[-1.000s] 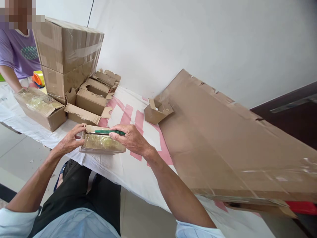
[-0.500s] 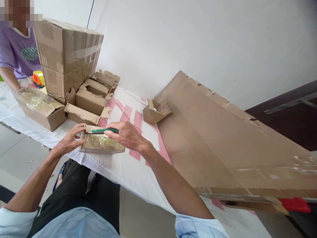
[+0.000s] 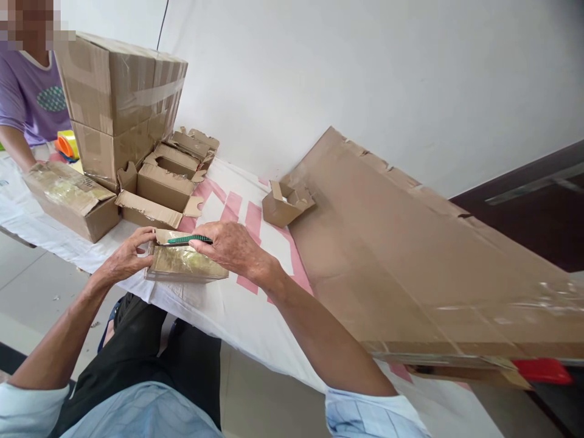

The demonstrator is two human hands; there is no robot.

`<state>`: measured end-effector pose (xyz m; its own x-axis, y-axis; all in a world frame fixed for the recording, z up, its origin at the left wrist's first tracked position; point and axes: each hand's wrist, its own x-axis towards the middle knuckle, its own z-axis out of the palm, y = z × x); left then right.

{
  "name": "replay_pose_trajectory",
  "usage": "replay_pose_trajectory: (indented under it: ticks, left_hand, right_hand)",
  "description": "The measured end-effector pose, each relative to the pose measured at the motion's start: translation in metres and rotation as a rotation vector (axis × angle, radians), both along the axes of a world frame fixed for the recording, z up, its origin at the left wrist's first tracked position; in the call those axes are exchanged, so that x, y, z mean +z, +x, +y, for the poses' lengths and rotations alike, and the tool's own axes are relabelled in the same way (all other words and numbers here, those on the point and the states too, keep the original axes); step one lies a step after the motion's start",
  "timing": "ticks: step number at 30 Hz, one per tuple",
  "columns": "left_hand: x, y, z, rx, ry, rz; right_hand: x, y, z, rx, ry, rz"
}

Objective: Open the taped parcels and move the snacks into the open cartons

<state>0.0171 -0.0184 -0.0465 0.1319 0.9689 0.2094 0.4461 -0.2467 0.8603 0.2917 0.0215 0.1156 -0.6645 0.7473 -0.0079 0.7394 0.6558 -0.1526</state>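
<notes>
A small taped cardboard box [image 3: 185, 265] rests on the cloth-covered table right before me. My left hand [image 3: 130, 254] grips its left end, thumb on the near side and fingers at the top corner. Wrapped in my right hand [image 3: 232, 246] is a green utility knife [image 3: 182, 240], held nearly flat over the box's top and pointing left. Its tip lies by the top edge near my left fingers; whether the blade touches the cardboard I cannot tell. My right hand covers the box's right end.
Behind the box lie several opened cardboard boxes [image 3: 164, 188], with a taped box [image 3: 73, 198] to their left. Tall stacked cartons [image 3: 123, 91] stand behind, near a person in purple [image 3: 31, 103]. A small open box [image 3: 283, 207] sits beside a large cardboard sheet [image 3: 387, 255] on the right.
The knife and my right hand have shifted very slightly left in the picture, along with most of the scene. Both hands keep their grips.
</notes>
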Motion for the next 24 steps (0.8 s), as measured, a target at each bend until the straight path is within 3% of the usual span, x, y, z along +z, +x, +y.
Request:
replay_pose_trajectory:
  ticks: [12, 19, 24]
  left_hand:
    - [0.005, 0.001, 0.005, -0.016, -0.012, 0.038]
    - [0.002, 0.001, 0.007, -0.023, -0.01, 0.024]
    - [-0.002, 0.002, 0.011, -0.048, -0.009, 0.018]
  right_hand:
    - [-0.036, 0.054, 0.015, 0.023, -0.037, 0.191]
    - [-0.045, 0.099, 0.016, -0.064, 0.059, 0.048]
    - [-0.042, 0.135, 0.014, -0.148, 0.107, 0.076]
